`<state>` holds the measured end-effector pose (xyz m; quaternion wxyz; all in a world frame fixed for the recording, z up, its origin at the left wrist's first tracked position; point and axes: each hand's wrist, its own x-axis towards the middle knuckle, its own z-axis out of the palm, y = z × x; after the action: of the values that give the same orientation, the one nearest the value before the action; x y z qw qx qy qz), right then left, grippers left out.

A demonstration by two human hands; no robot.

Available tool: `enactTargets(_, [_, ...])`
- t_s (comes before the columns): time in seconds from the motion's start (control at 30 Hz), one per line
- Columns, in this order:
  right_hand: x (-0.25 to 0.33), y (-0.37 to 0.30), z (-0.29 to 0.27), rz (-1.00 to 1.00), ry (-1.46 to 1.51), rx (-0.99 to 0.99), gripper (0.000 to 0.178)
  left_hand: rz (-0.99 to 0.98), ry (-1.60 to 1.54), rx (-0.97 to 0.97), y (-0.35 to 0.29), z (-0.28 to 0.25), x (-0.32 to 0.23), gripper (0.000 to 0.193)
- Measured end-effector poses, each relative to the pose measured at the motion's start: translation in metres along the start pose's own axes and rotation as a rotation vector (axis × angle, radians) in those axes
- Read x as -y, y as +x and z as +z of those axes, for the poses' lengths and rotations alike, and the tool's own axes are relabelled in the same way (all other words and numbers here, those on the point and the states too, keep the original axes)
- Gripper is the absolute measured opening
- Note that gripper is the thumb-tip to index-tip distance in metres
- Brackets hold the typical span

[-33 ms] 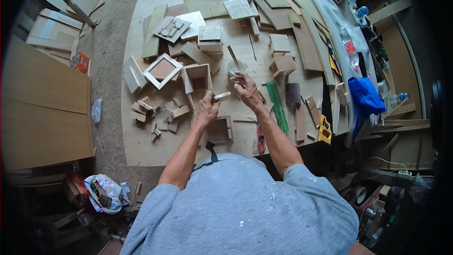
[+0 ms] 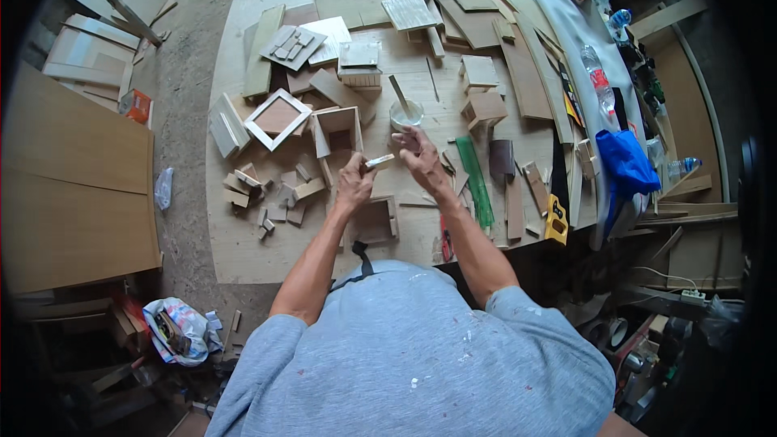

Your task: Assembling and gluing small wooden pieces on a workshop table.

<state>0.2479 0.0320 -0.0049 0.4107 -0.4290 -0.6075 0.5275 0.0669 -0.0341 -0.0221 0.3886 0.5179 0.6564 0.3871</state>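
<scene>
My left hand [image 2: 354,182] is closed around one end of a small wood strip [image 2: 380,161], whose pale, whitish free end points right. Just right of it, my right hand [image 2: 421,163] hovers with its fingers loosely bent and apart, and I see nothing held in them. Beyond those fingers stands a clear cup [image 2: 406,116] with whitish contents, a flat stick [image 2: 399,92] leaning in it. An open wooden box [image 2: 338,131] lies beyond my left hand. A second box-like wooden frame [image 2: 375,220] lies between my forearms, partly hidden by the left one.
Small wood blocks [image 2: 276,214] and a white-edged frame [image 2: 278,120] lie on the left of the table. On the right are a green strip [image 2: 475,182], red-handled pliers [image 2: 447,240], a yellow-handled saw [image 2: 556,222], a blue bag [image 2: 626,161] and long boards [image 2: 526,79].
My right hand has drawn slightly back from the cup toward me. The left hand still holds the wood strip, nearly in the same place.
</scene>
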Motion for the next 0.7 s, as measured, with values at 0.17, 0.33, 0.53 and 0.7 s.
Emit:
enactTargets(0.17, [-0.002,-0.06,0.028,-0.026,0.001,0.042,0.082,0.001,-0.13,0.049,-0.007,-0.003,0.014,0.015])
enactTargets(0.33, [-0.02,-0.067,0.039,-0.026,-0.181,0.028,0.091,0.005,-0.149,0.05,-0.016,-0.005,0.015,0.015])
enactTargets(0.53, [-0.019,-0.075,0.054,-0.234,-0.646,0.05,0.09,-0.013,-0.09,-0.061,-0.02,-0.009,0.019,0.016])
enactTargets(0.7, [-0.025,-0.069,0.052,-0.27,-0.713,-0.003,0.088,0.029,-0.099,-0.04,-0.017,-0.015,0.012,0.015])
